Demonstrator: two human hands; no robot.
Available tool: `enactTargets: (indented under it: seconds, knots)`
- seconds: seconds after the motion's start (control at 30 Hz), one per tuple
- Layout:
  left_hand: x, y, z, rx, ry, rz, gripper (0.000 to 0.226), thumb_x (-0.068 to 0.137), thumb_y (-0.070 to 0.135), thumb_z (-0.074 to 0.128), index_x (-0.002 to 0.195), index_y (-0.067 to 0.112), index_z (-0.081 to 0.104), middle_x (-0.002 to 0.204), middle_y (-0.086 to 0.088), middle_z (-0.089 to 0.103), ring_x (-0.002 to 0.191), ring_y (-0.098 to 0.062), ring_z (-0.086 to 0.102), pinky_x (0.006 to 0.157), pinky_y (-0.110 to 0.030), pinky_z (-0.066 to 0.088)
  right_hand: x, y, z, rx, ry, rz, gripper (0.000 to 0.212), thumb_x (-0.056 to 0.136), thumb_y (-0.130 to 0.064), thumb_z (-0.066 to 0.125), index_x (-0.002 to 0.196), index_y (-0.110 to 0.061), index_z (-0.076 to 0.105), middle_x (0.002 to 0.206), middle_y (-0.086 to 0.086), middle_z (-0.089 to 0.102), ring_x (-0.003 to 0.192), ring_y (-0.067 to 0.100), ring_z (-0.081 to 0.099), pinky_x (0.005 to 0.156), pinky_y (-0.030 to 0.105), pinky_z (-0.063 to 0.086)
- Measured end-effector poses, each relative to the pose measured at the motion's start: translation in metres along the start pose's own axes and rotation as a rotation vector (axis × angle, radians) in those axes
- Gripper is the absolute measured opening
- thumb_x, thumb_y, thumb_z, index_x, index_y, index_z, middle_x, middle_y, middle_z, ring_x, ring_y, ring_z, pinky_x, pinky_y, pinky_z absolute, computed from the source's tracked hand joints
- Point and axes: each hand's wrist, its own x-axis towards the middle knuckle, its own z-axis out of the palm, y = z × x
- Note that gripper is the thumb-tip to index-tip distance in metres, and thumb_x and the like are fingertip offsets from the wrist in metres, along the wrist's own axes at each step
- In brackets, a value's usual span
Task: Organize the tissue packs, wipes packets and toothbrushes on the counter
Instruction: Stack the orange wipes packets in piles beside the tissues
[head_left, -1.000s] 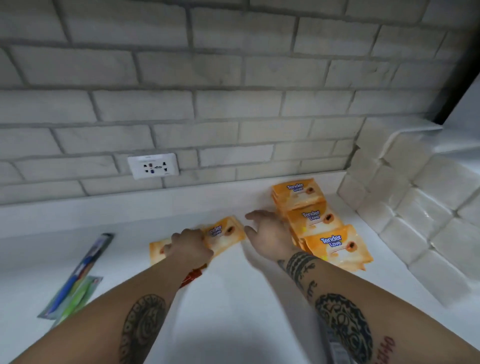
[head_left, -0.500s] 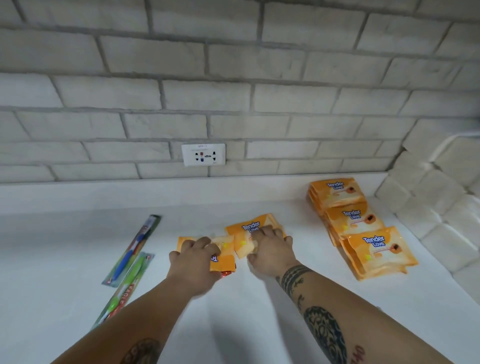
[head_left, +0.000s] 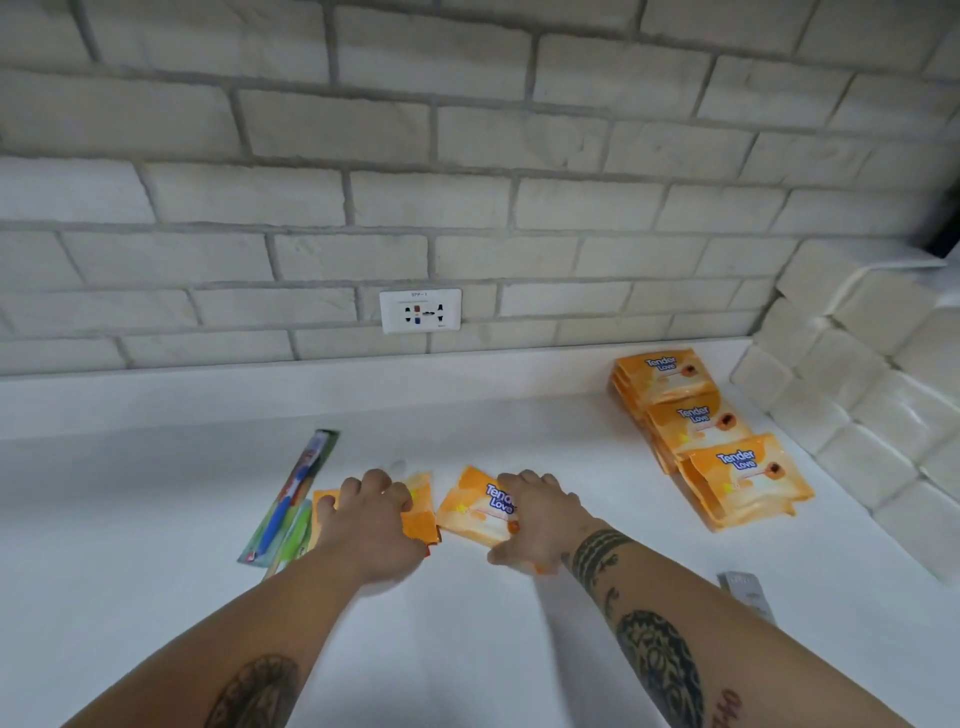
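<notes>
**View from the head, looking down at a white counter (head_left: 467, 649) set against a brick wall (head_left: 467, 156).**

**Progress (a judgement):** partly done.
- At the far right, tissue packs (head_left: 841, 374) stand stacked as a block in the corner.
- Just left of the block, a row of wipes packets (head_left: 696, 423) lies in three overlapping piles running from near to far.
- Two wipes packets are still loose in the middle of the counter.
- Two toothbrushes (head_left: 296, 493) in their card sleeves lie side by side at a slant on the left, not squared up.

**Hands:** apart, each on its own packet.
- The left hand (head_left: 371, 519) has its fingers curled over the left packet (head_left: 422, 501) and covers most of it.
- The right hand (head_left: 540, 519) lies over the right packet (head_left: 475, 514). Its fingers reach the far edge and its thumb sits at the near edge, apparently gripping.

**Position of the packets:** the two lie just beside each other with their edges nearly touching, well apart from the sorted row.

**Likely remaining:** carry both packets to the row, then align the toothbrushes.

A socket (head_left: 420, 310) sits on the wall beyond.
</notes>
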Motion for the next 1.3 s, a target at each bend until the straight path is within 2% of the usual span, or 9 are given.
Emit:
enactTargets:
  seconds: [0.2,0.33,0.47,0.6,0.7,0.8,0.93,1.1,1.3]
  knots:
    - [-0.009,0.032,-0.015,-0.470,0.150,0.099,0.038,0.101,0.032,0.054,0.135,0.017,0.059,0.140,-0.004,0.059,0.126,-0.028,0.052,0.099,-0.031,0.040,-0.049,-0.006,-0.005,0.170,0.142,0.032,0.101,0.067,-0.044,0.084,0.153,-0.028,0.033,0.142,-0.007,0.046,0.132,0.021,0.038,0.106,0.046,0.043]
    - [-0.025,0.056,-0.031,-0.913,-0.038,0.055,0.063,0.091,0.052,0.069,0.141,0.019,0.050,0.132,0.000,0.066,0.102,-0.020,0.068,0.066,-0.026,0.050,-0.080,-0.012,-0.022,0.186,0.333,-0.041,0.103,0.069,-0.040,0.084,0.157,-0.028,0.031,0.148,-0.008,0.045,0.134,0.020,0.037,0.108,0.045,0.043]
    - [-0.041,0.071,-0.038,-1.229,-0.249,0.099,0.030,0.090,0.031,0.079,0.115,0.020,0.067,0.108,-0.003,0.079,0.089,-0.018,0.075,0.067,-0.032,0.059,-0.111,-0.015,-0.033,0.208,0.431,-0.130,0.103,0.071,-0.040,0.087,0.157,-0.027,0.032,0.151,-0.008,0.042,0.138,0.015,0.033,0.115,0.038,0.040]
    - [-0.054,0.083,-0.053,-1.293,-0.239,0.177,0.015,0.093,0.014,0.075,0.107,0.014,0.073,0.096,-0.007,0.081,0.072,-0.017,0.075,0.057,-0.028,0.057,-0.141,-0.013,-0.036,0.521,0.498,-0.041,0.112,0.072,-0.056,0.085,0.161,-0.030,0.023,0.156,-0.013,0.026,0.145,0.006,0.024,0.122,0.031,0.031]
    - [-0.057,0.093,-0.062,-1.295,-0.192,0.205,0.012,0.094,0.012,0.073,0.105,0.014,0.072,0.091,-0.004,0.081,0.072,-0.017,0.075,0.058,-0.030,0.058,-0.151,-0.011,-0.039,0.833,0.570,0.144,0.087,0.097,-0.060,0.058,0.164,-0.025,0.016,0.159,-0.007,0.035,0.144,0.015,0.040,0.120,0.038,0.036]
    - [-0.058,0.109,-0.067,-1.351,-0.188,0.209,0.014,0.095,0.017,0.073,0.108,0.018,0.068,0.096,-0.003,0.080,0.083,-0.022,0.075,0.068,-0.036,0.060,-0.157,-0.008,-0.044,1.068,0.623,0.231,0.050,0.105,-0.047,0.051,0.151,-0.029,0.040,0.130,0.001,0.068,0.116,0.018,0.067,0.096,0.039,0.057]
    - [-0.063,0.131,-0.068,-1.431,-0.236,0.239,0.014,0.098,0.031,0.068,0.109,0.022,0.067,0.101,-0.004,0.080,0.089,-0.025,0.076,0.076,-0.041,0.063,-0.172,-0.002,-0.060,1.151,0.712,0.255,0.015,0.106,-0.030,0.055,0.117,-0.021,0.061,0.108,0.001,0.073,0.095,0.020,0.071,0.068,0.033,0.061]
    - [-0.063,0.152,-0.071,-1.456,-0.256,0.266,0.016,0.100,0.031,0.065,0.112,0.021,0.066,0.098,-0.004,0.080,0.086,-0.026,0.075,0.075,-0.040,0.060,-0.185,0.013,-0.073,1.178,0.734,0.296,0.012,0.106,-0.026,0.056,0.099,-0.018,0.063,0.100,0.003,0.074,0.087,0.020,0.070,0.063,0.030,0.059]
    - [-0.063,0.178,-0.067,-1.493,-0.392,0.245,0.019,0.101,0.030,0.063,0.118,0.022,0.064,0.103,-0.006,0.080,0.092,-0.030,0.075,0.082,-0.045,0.059,-0.192,0.040,-0.074,1.361,0.721,0.371,0.017,0.107,-0.030,0.054,0.106,-0.018,0.067,0.105,0.006,0.077,0.090,0.023,0.073,0.074,0.037,0.061]
